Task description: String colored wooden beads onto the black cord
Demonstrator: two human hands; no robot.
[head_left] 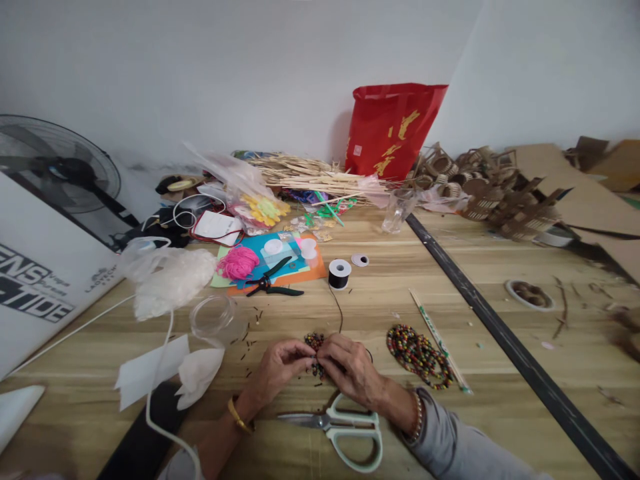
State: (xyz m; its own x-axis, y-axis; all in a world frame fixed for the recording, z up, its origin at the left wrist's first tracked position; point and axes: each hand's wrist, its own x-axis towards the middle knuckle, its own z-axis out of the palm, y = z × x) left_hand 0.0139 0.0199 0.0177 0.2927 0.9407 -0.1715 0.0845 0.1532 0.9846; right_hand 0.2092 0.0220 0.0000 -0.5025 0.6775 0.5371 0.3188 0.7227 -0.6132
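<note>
A small cluster of dark, multicoloured beads (314, 341) lies between my hands, just above the wooden table. My left hand (281, 363) pinches its left edge with thumb and fingertips. From the other side, my right hand (351, 368) is closed on the beads, its fingers hiding much of them. Black cord runs from a spool (340, 274) down toward my right hand; where it ends is hidden. Below the hands lie scissors (321, 421) with pale green handles. To the right rests a coiled strand of multicoloured beads (419, 357).
Pliers (274, 285) lie on coloured paper beside pink yarn (239, 263). Left are a clear plastic lid (213, 319), a plastic bag (173, 280) and a white cable. Thin sticks (440, 343) flank the bead coil. A red bag (395, 130) stands at the back.
</note>
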